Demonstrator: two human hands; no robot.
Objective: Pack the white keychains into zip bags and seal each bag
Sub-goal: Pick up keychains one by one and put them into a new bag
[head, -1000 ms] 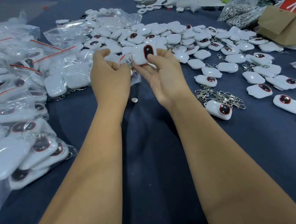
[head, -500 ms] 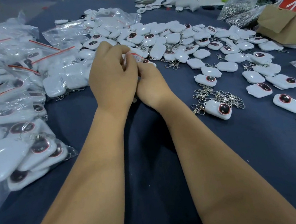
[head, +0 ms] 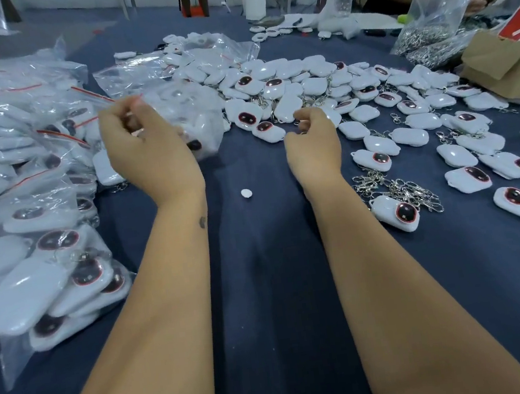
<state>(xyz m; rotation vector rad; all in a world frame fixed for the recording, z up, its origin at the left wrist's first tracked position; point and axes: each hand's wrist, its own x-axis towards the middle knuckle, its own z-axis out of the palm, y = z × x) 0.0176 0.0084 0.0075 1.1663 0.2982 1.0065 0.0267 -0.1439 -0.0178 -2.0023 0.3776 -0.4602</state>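
Fingers of the left hand (head: pixel 146 149) pinch a blurred zip bag (head: pixel 185 120); right hand (head: pixel 312 138) loosely curled, holding nothing.
Its red strip runs leftward; white keychain faintly visible inside.

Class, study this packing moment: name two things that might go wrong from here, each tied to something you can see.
1. The left hand pinches a zip bag at its red strip; it looks blurred, so whether it is fully sealed cannot be told, and a keychain might slip out.
2. The loose metal clips lie tangled beside unpacked keychains near the right hand; lifting one may drag others along.
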